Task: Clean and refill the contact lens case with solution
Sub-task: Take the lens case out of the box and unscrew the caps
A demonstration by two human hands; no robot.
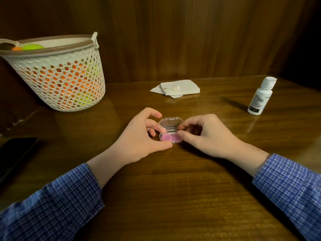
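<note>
Blue checked shirt sleeves [57,202], buttonless cuffs

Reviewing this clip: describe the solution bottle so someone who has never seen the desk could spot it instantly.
Start at the wooden table and look to its far right side, past the right hand. The solution bottle stands upright there, alone. It is the only bottle: small, white, with a dark printed label, unlike the flat tissues nearby.

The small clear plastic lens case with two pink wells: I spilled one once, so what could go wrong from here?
1. The small clear plastic lens case lies open between the left hand and right hand, gripped only by fingertips; it could slip or flip on the glossy wooden table.
2. The white plastic solution bottle stands far right, so reaching for it may leave the case unsteadied.
3. The white paper tissues lie beyond the case; reaching over could knock it.
</note>
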